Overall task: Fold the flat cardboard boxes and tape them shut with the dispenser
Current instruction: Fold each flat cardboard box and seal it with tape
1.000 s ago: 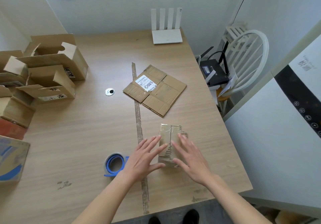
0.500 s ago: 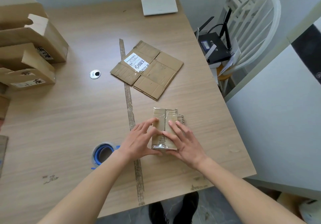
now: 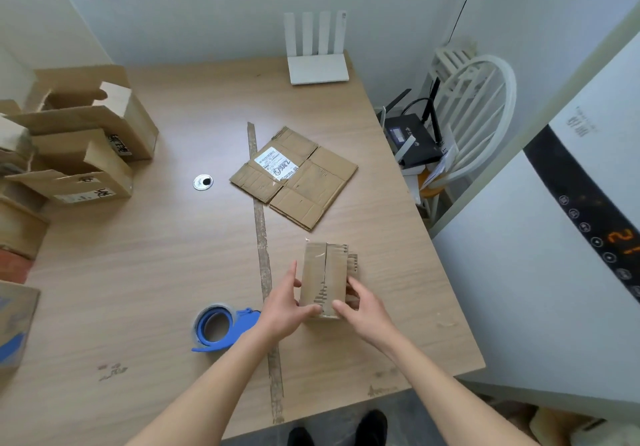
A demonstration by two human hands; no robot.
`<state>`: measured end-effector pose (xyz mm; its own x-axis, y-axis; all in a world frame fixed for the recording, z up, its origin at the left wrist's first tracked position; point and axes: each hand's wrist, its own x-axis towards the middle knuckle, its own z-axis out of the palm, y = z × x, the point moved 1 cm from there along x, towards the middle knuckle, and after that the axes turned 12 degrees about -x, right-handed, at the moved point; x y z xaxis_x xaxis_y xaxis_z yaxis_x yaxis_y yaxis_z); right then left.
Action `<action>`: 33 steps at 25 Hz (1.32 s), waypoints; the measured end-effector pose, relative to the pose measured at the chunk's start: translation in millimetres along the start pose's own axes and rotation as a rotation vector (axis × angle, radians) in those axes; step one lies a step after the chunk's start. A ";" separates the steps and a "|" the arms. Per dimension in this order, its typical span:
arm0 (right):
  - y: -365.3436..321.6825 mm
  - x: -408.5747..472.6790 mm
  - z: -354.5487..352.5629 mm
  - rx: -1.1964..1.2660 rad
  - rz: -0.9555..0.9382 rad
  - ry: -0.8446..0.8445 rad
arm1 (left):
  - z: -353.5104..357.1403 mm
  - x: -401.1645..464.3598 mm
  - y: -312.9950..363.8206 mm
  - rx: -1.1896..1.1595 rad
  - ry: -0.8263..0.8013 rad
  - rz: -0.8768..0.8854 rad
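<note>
Gripped from both flanks: left hand [image 3: 284, 302] and right hand [image 3: 360, 309] clasping the small folded box [image 3: 323, 274] near the desk [image 3: 138, 272] front edge, seam running away from the body. Tape dispenser [image 3: 221, 328] just beside the left wrist, nearer that hand.

We're looking at bright, even daylight with soft shadows under the forearms on the counter [image 3: 138, 272]. Wide-angle bending curves the walls and edges. We see blur on the left-hand boxes [image 3: 79, 141]; an orange display [image 3: 621, 241] glows at right.
</note>
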<state>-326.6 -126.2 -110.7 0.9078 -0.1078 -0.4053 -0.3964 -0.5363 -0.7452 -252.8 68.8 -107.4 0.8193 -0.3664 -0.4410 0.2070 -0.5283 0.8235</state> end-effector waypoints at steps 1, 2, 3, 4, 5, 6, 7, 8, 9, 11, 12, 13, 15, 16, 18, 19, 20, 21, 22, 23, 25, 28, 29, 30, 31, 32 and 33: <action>-13.4 0.3 -9.2 0.035 0.004 0.014 | -3.8 -1.8 12.7 -0.028 0.018 0.023; -32.7 1.0 -22.3 0.081 0.007 0.042 | -10.0 -5.5 30.4 -0.083 0.049 0.065; -56.5 1.6 -37.2 0.146 0.017 0.077 | -18.3 -8.8 51.2 -0.153 0.081 0.100; -82.1 1.6 -52.7 0.233 0.038 0.089 | -28.4 -12.9 75.7 -0.255 0.103 0.121; -108.5 0.8 -67.9 0.323 0.076 0.080 | -38.9 -16.8 101.0 -0.379 0.123 0.115; -134.0 -0.4 -81.7 0.394 0.116 0.063 | -50.6 -21.5 126.3 -0.507 0.154 0.112; -159.0 -3.2 -94.7 0.427 0.144 0.059 | -63.5 -28.0 151.1 -0.608 0.185 0.102; -180.2 -6.7 -106.1 0.423 0.160 0.068 | -74.9 -34.6 171.9 -0.676 0.210 0.096; -196.3 -8.6 -114.2 0.410 0.153 0.095 | -85.6 -38.6 185.6 -0.702 0.239 0.099; -234.5 -20.5 -131.5 0.429 0.055 0.160 | -111.1 -53.7 213.2 -0.735 0.291 0.159; -251.9 -27.9 -139.4 0.447 -0.008 0.179 | -123.5 -60.4 223.1 -0.737 0.304 0.206; -268.4 -35.4 -146.8 0.455 -0.066 0.185 | -137.3 -68.9 233.2 -0.712 0.316 0.235; -293.5 -44.7 -158.8 0.401 -0.174 0.167 | -167.4 -85.8 250.3 -0.642 0.334 0.240; -303.4 -49.0 -163.3 0.345 -0.230 0.165 | -180.4 -92.6 257.6 -0.635 0.313 0.250; -322.9 -54.6 -170.6 0.220 -0.337 0.191 | -204.0 -104.0 267.3 -0.645 0.274 0.342; -333.6 -57.5 -172.5 0.169 -0.375 0.209 | -215.2 -108.4 268.7 -0.606 0.290 0.378; -343.9 -59.3 -173.8 0.122 -0.405 0.204 | -225.2 -112.9 269.6 -0.563 0.321 0.405; -355.1 -60.5 -173.7 0.076 -0.424 0.187 | -233.3 -114.8 268.6 -0.520 0.371 0.412; -364.8 -59.8 -171.9 0.032 -0.436 0.155 | -240.1 -117.4 266.7 -0.479 0.423 0.432; -373.8 -59.1 -168.8 -0.020 -0.441 0.120 | -245.9 -120.1 264.2 -0.435 0.455 0.445; -384.1 -48.4 -159.6 -0.185 -0.473 0.156 | -255.4 -129.9 260.5 -0.343 0.503 0.467; -390.9 -20.9 -136.2 -0.267 -0.504 0.171 | -275.6 -138.5 239.8 -0.299 0.617 0.480; -394.8 -12.3 -125.5 -0.267 -0.523 0.144 | -284.4 -141.2 228.1 -0.292 0.644 0.460; -398.1 -3.4 -114.2 -0.272 -0.548 0.110 | -292.5 -146.9 219.6 -0.292 0.662 0.413; -402.1 4.2 -102.2 -0.283 -0.577 0.073 | -300.4 -151.3 210.9 -0.287 0.674 0.366; -405.2 12.6 -89.1 -0.297 -0.598 0.033 | -308.1 -155.5 200.9 -0.276 0.672 0.299; -407.2 20.0 -76.9 -0.316 -0.615 0.000 | -313.7 -159.4 190.7 -0.264 0.668 0.244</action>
<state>-136.6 25.7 225.3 0.9549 0.2940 0.0419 0.2496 -0.7182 -0.6495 -176.2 266.7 231.9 0.9905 0.1371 0.0057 0.0303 -0.2596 0.9652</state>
